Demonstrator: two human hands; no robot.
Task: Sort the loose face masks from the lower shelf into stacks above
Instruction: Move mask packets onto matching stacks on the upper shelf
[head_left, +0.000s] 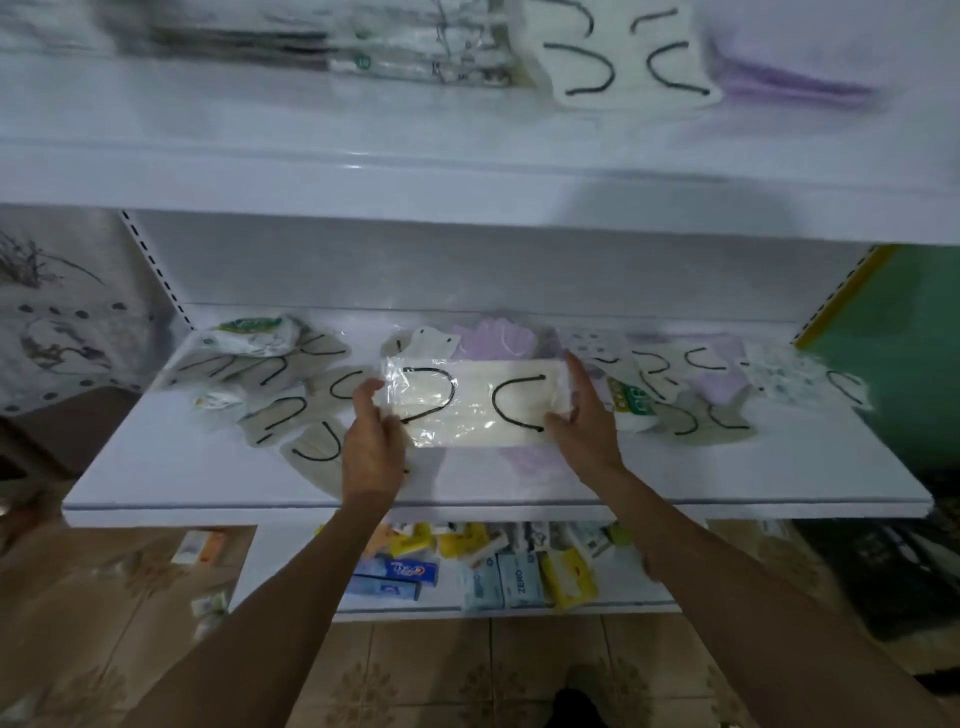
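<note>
Nearest, left grip (371, 452) and right grip (584, 431) pinch the cream mask pack (475, 402) by its ends over the lower shelf (208, 483). Keep it level while lifting toward the cream stack (628, 57) above.

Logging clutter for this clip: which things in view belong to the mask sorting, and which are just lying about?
Job: cream mask pack, held by left hand and right hand; loose masks on lower shelf; cream stack above.
Lying about: boxes on bottom shelf; packet on floor.
</note>
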